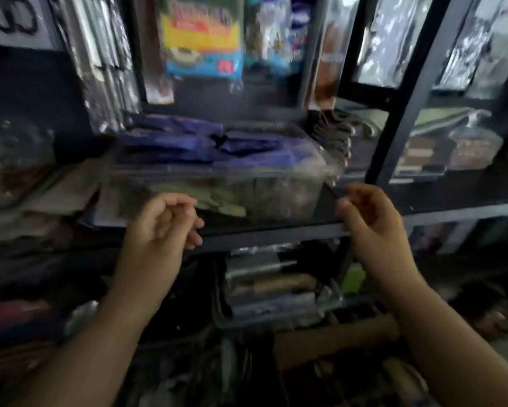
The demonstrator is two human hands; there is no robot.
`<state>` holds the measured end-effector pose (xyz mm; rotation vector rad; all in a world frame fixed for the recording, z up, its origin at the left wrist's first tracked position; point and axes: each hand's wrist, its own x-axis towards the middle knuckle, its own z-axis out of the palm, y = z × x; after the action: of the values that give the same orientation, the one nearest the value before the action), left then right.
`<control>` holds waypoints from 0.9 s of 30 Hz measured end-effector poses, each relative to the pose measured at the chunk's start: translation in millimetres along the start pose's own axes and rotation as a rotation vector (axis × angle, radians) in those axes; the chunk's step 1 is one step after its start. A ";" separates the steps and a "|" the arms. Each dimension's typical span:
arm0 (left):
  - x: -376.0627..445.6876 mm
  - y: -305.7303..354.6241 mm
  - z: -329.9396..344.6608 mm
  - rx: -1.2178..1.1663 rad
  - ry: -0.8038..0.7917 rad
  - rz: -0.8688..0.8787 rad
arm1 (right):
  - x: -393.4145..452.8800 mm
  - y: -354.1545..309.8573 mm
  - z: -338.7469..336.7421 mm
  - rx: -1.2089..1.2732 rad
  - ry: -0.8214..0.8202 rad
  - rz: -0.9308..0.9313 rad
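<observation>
A clear plastic box (276,183) with purple packets on top and greenish items inside sits on a dark shelf (276,233) at chest height. My left hand (161,221) hovers just in front of the box's lower left part, fingers loosely curled, holding nothing. My right hand (367,212) is raised beside the box's right front corner, fingers loosely curled too. No object shows between its fingers. The frame is blurred, so whether it touches the box is unclear.
Hanging packets fill the back, among them a yellow and blue pack (202,36). A dark upright post (414,92) stands right of the box. A lower shelf holds wrapped tools with wooden handles (276,283). A clear bowl (14,160) sits at the left.
</observation>
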<state>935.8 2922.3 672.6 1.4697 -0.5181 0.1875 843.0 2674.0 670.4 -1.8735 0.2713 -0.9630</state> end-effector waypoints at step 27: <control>-261.0 -240.6 218.1 0.490 -0.523 -1.033 | -236.4 308.0 -117.8 -0.390 -0.568 1.176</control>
<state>762.3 2732.4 344.9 2.0970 -0.0571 -0.9643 667.7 2573.7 318.4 -1.7764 1.0937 0.4373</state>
